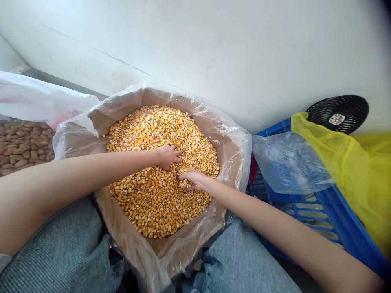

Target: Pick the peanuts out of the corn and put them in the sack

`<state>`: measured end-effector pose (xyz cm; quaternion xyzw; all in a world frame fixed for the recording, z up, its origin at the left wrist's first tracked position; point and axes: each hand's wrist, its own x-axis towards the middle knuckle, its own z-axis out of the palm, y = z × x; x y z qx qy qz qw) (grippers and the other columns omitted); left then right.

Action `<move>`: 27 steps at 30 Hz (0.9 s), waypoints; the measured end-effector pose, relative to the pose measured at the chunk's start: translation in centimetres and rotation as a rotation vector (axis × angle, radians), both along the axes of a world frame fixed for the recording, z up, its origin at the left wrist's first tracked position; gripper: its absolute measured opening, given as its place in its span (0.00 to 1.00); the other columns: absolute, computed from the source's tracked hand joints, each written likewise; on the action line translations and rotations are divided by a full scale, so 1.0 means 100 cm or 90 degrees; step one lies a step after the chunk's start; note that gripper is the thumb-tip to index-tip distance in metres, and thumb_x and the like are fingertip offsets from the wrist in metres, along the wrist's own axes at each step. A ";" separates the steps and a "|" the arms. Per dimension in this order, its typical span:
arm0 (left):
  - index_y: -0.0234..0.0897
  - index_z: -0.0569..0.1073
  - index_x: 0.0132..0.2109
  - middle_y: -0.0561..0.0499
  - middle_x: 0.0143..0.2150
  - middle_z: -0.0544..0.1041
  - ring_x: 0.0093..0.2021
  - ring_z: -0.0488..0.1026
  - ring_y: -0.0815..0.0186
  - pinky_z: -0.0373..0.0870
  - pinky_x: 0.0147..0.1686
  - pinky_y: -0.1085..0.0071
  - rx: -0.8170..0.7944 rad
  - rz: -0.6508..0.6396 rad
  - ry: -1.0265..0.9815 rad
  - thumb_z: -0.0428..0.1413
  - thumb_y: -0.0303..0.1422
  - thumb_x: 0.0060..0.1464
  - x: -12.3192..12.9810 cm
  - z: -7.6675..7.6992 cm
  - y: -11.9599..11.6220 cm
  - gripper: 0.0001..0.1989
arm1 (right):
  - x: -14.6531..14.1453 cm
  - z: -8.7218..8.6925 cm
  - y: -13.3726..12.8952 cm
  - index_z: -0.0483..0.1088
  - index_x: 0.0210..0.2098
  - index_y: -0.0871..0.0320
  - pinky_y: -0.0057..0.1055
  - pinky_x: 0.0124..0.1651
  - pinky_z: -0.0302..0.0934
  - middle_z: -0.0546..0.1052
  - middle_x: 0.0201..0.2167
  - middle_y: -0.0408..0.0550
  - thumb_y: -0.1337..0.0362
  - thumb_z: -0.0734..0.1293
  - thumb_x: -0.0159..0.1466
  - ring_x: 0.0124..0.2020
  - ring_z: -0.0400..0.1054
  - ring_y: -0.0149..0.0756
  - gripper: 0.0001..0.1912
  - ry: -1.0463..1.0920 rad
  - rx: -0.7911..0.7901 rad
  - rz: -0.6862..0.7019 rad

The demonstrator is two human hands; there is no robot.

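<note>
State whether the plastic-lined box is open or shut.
Open: corn shows inside the box, where the left hand and right hand reach in.

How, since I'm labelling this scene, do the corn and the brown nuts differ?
The corn is bright yellow-orange; the brown nuts are duller. The corn's kernels are small; the brown nuts look larger and longer. The left hand and right hand touch the corn, neither the brown nuts. Both foods lie in loose heaps.

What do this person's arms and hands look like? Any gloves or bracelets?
The left hand and right hand have no gloves; no watch or bracelet shows. Both forearms are bare. Pale cloth, maybe a sleeve edge, shows by the left elbow.
</note>
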<state>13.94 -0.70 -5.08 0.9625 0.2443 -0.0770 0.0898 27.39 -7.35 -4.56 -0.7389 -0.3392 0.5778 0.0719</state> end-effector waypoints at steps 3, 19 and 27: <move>0.45 0.66 0.47 0.43 0.53 0.63 0.40 0.68 0.56 0.62 0.37 0.63 -0.003 0.039 0.018 0.51 0.34 0.44 0.004 0.003 -0.003 0.20 | 0.012 0.016 0.009 0.58 0.27 0.58 0.25 0.27 0.65 0.61 0.26 0.39 0.78 0.60 0.45 0.25 0.58 0.23 0.12 0.041 -0.013 -0.028; 0.36 0.55 0.55 0.44 0.54 0.57 0.55 0.52 0.47 0.50 0.48 0.52 0.067 0.338 -0.014 0.50 0.45 0.45 -0.026 0.102 0.030 0.32 | 0.008 0.099 0.075 0.57 0.51 0.54 0.37 0.46 0.57 0.59 0.52 0.51 0.62 0.64 0.50 0.48 0.58 0.40 0.29 -0.097 0.412 0.332; 0.42 0.57 0.55 0.44 0.59 0.53 0.58 0.44 0.46 0.43 0.52 0.48 0.047 0.132 0.108 0.58 0.40 0.37 0.002 0.035 -0.035 0.35 | -0.005 0.025 -0.005 0.39 0.60 0.51 0.47 0.51 0.48 0.34 0.61 0.57 0.66 0.72 0.39 0.58 0.36 0.60 0.54 -0.312 0.151 0.632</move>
